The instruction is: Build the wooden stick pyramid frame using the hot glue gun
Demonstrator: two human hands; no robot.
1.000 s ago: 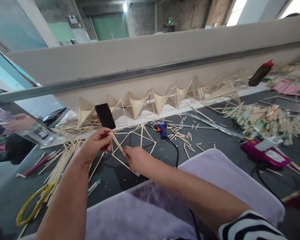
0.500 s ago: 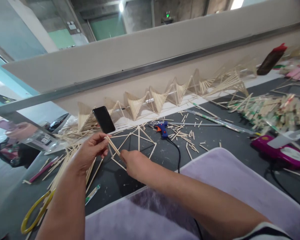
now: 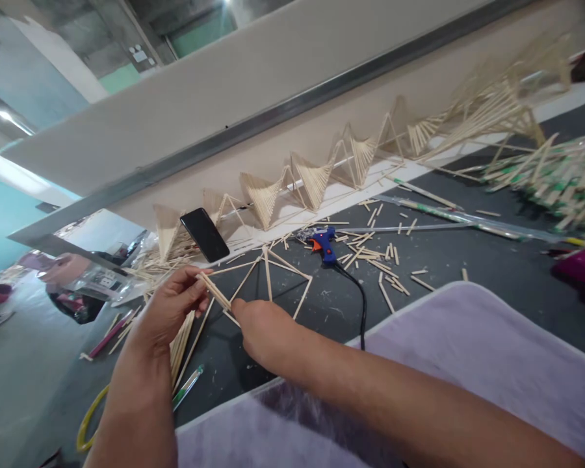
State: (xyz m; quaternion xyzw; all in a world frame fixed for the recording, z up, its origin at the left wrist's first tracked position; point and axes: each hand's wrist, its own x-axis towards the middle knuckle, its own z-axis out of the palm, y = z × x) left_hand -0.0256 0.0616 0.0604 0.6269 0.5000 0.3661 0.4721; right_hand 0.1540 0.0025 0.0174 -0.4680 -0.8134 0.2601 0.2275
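Note:
A few thin wooden sticks (image 3: 215, 291) lie together between my two hands. My left hand (image 3: 182, 296) pinches their upper end between thumb and fingers. At the lower end, my right hand (image 3: 258, 325) is closed round them, its fingertips mostly hidden behind the back of the hand. Just beyond my hands, an open frame of glued sticks (image 3: 268, 276) stands on the dark table, partly covered by my right hand. A black phone (image 3: 205, 235) leans behind my left hand. The blue glue gun (image 3: 324, 246) lies right of the stick frame, its cord running toward me.
Short cut sticks (image 3: 385, 266) are scattered around the glue gun. Twisted stick structures (image 3: 312, 179) line the wall. A lilac cloth (image 3: 443, 344) covers the near edge. Yellow-handled scissors (image 3: 88, 416) and long sticks (image 3: 180, 348) lie left; bundled sticks (image 3: 556, 182) lie right.
The view has tilted and shifted, so the table's right side has partly left the picture. Both hands keep hold of the sticks, in nearly the same pose.

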